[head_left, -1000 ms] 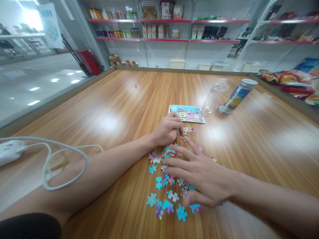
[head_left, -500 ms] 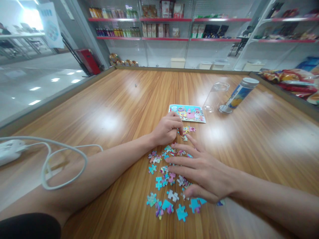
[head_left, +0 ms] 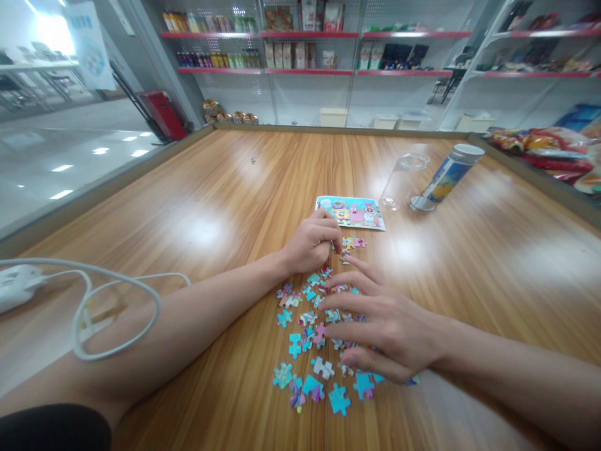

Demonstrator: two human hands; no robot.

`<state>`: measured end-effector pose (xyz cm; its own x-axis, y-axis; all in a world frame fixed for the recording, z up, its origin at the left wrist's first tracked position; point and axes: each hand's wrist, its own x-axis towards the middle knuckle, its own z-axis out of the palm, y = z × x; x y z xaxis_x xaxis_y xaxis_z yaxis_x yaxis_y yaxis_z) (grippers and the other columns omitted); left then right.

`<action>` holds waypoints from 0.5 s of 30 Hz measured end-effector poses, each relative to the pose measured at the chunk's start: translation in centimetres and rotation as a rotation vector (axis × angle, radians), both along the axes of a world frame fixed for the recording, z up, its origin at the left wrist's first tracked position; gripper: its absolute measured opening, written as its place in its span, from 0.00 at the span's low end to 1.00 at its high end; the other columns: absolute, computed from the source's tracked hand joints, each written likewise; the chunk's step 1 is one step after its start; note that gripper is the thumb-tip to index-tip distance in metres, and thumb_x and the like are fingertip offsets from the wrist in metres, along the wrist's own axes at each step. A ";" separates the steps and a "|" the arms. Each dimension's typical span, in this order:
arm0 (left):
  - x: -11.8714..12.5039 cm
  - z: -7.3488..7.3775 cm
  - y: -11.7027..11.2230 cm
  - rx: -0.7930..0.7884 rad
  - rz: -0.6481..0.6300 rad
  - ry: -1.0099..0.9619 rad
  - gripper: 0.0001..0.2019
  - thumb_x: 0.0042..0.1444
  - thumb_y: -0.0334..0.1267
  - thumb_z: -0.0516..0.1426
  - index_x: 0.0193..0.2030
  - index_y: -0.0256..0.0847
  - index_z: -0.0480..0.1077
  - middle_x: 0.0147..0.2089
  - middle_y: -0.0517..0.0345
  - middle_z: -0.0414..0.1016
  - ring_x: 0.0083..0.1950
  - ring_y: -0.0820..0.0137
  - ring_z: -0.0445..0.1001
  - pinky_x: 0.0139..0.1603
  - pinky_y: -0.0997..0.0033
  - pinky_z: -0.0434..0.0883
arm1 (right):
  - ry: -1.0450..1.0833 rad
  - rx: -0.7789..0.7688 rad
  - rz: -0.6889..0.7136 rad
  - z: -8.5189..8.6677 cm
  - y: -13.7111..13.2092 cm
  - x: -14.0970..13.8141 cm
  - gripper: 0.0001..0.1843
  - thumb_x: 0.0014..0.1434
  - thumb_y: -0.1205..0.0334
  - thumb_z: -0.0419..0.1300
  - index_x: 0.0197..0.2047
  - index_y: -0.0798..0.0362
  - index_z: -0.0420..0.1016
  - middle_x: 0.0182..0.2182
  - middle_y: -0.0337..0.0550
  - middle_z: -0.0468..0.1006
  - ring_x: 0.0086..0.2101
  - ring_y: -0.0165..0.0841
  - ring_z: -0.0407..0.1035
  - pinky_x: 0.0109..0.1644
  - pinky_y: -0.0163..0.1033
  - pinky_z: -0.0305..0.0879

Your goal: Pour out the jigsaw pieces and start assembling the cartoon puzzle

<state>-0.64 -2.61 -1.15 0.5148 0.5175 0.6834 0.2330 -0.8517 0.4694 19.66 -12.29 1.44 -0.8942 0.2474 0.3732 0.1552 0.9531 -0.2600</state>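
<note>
My left hand (head_left: pixel 314 240) rests with curled fingers beside a small row of joined jigsaw pieces (head_left: pixel 359 242). Its fingertips are turned down and hidden, so I cannot see whether they hold a piece. Spread fingers of my right hand (head_left: pixel 389 326) hover over or touch a scatter of loose jigsaw pieces (head_left: pixel 339 399), mostly blue, with some pink and white. The right index fingertip lies by a single piece (head_left: pixel 345 258) just below the joined row. Behind my left hand lies a cartoon picture card (head_left: pixel 359 216), partly covered by that hand.
A clear plastic cylinder (head_left: pixel 401 181) and a blue printed canister (head_left: pixel 451 178) stand beyond the card, to the right. A white cable (head_left: pixel 157 307) loops above my left forearm from a white device (head_left: pixel 21 285). Snack bags (head_left: pixel 554 150) lie past the right edge; stocked shelves (head_left: pixel 310 72) stand behind.
My right hand's fingers have drawn back slightly to the right and nearer over the loose pieces. The left hand stays in place by the joined row. The view has shifted a little.
</note>
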 end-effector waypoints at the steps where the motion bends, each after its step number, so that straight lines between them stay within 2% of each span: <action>1: 0.0 0.0 0.0 -0.002 0.002 0.001 0.19 0.45 0.17 0.46 0.24 0.39 0.75 0.29 0.56 0.76 0.40 0.67 0.67 0.47 0.62 0.68 | 0.004 0.002 -0.001 0.0 0.0 0.0 0.15 0.66 0.51 0.56 0.48 0.48 0.79 0.51 0.44 0.76 0.56 0.44 0.61 0.69 0.63 0.40; 7: 0.0 0.0 0.0 -0.006 0.003 0.005 0.19 0.45 0.18 0.46 0.24 0.39 0.75 0.29 0.56 0.76 0.40 0.68 0.68 0.47 0.63 0.68 | 0.055 0.015 -0.001 0.0 0.1 0.0 0.12 0.63 0.57 0.59 0.48 0.51 0.78 0.48 0.45 0.76 0.55 0.44 0.63 0.67 0.63 0.45; 15: 0.0 0.0 -0.1 -0.008 0.004 0.003 0.20 0.45 0.17 0.46 0.24 0.39 0.76 0.29 0.56 0.76 0.40 0.67 0.67 0.47 0.62 0.69 | 0.145 0.010 -0.024 0.4 0.0 -0.2 0.07 0.58 0.66 0.61 0.40 0.53 0.78 0.43 0.45 0.77 0.52 0.44 0.65 0.65 0.62 0.51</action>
